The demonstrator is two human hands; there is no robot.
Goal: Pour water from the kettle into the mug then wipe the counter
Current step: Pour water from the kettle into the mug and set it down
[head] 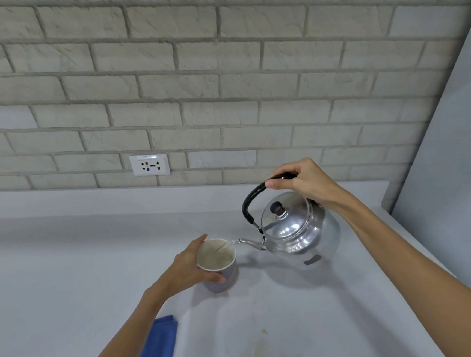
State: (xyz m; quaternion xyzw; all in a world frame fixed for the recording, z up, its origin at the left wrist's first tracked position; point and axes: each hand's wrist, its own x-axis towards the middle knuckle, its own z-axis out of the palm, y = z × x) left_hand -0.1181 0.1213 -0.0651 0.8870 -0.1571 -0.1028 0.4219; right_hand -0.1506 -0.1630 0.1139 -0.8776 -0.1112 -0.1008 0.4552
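A pale counter (65, 264) runs under a white brick wall (218, 66). At its middle stands the mug (218, 265), the left hand (190, 264) wrapped around its left side. Just right, the tilted kettle (296, 235) hangs from the right hand (300, 181), which is clenched on its handle, spout pointing left over the rim, water streaming in. A blue cloth (158, 350) lies nearer, beneath the left forearm.

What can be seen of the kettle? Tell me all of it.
The kettle is shiny, dented-looking metal, round-bodied, with a domed lid topped by a dark knob, a black arched handle and a thin curved spout. The right hand holds it by the handle, fingers wrapped over the top, lifted and tilted left. A thin stream runs from the spout into the mug, which the left hand steadies on the counter.
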